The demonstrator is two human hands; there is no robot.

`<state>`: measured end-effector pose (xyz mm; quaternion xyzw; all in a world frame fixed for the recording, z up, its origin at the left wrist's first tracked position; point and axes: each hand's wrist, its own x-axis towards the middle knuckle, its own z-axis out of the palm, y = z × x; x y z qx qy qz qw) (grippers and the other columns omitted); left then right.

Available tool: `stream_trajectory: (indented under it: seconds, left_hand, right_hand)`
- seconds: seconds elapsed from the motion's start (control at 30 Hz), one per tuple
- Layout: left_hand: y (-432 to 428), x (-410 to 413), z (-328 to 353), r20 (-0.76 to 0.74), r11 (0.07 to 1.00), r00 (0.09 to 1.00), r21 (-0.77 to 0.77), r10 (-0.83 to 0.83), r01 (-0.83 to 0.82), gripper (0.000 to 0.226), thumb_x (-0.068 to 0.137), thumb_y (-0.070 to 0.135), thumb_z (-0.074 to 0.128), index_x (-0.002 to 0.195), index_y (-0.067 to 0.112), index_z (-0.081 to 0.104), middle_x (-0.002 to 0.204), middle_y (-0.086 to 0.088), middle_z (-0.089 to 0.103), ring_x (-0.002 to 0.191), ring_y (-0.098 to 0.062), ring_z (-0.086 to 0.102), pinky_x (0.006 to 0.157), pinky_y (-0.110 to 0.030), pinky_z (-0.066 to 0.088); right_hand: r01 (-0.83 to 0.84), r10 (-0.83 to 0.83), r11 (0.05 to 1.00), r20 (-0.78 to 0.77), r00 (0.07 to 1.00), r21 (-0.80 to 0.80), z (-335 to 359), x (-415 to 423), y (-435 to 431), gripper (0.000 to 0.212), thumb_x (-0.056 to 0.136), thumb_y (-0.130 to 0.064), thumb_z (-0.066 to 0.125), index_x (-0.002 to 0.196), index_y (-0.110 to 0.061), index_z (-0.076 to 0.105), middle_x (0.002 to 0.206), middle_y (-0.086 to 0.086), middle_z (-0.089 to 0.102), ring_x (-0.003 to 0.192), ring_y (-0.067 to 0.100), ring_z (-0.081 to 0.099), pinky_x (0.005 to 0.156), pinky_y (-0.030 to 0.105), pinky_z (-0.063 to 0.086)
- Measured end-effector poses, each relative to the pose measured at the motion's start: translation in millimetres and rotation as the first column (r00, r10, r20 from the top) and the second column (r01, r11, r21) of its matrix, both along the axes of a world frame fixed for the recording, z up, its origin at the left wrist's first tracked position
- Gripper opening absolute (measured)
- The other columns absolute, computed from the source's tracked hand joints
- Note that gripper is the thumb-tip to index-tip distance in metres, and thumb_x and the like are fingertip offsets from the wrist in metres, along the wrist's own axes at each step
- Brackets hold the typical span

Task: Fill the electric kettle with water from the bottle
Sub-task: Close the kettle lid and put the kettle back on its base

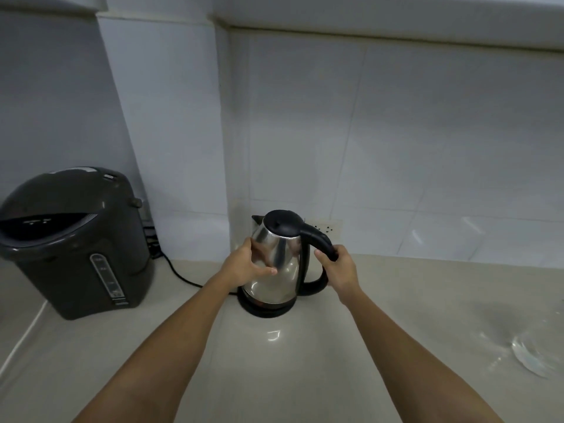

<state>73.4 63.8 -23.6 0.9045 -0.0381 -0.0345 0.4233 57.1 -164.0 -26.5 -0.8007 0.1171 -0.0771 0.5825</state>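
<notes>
A stainless steel electric kettle (282, 264) with a black lid and black handle stands on its black base (265, 309) near the back wall, lid closed. My right hand (338, 267) is wrapped around the upper part of the handle. My left hand (247, 264) presses against the kettle's left side, thumb across the steel body. At the lower right edge lies a clear plastic bottle (531, 355), blurred and only partly in view.
A dark grey thermo pot (73, 245) stands at the left on the beige countertop (274, 377). A black cord (180, 274) runs from behind it to the kettle base. A wall socket (328, 228) sits behind the kettle on the white tiled wall.
</notes>
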Motion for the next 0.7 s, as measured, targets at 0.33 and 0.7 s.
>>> stream_trajectory:
  seconds: [0.33, 0.7]
  left_hand:
    - [11.8, -3.2, -11.8, -0.024, 0.999, 0.999, -0.007, 0.038, -0.038, 0.062, 0.067, 0.040, 0.085, 0.113, 0.018, 0.049, 0.113, 0.004, 0.063, 0.110, -0.017, 0.059, 0.095, -0.031, 0.049]
    - [-7.7, -17.5, -35.0, 0.053, 0.972, 0.972, -0.069, 0.230, -0.226, 0.070, 0.066, 0.044, 0.085, 0.115, 0.018, 0.042, 0.115, 0.005, 0.062, 0.110, -0.017, 0.060, 0.092, -0.034, 0.051]
  right_hand:
    - [-0.106, 0.105, 0.994, -0.017, 0.994, -0.037, 4.2, 1.9, 4.3, 0.017, 0.092, -0.031, 0.061, 0.104, -0.021, 0.053, 0.084, -0.004, 0.055, 0.084, 0.022, 0.054, 0.086, 0.045, 0.051]
    - [-0.133, 0.143, 0.954, 0.018, 0.990, -0.269, 19.1, 10.1, 14.6, 0.048, 0.097, -0.011, 0.051, 0.143, -0.019, 0.040, 0.129, 0.009, 0.058, 0.119, 0.028, 0.053, 0.101, 0.032, 0.039]
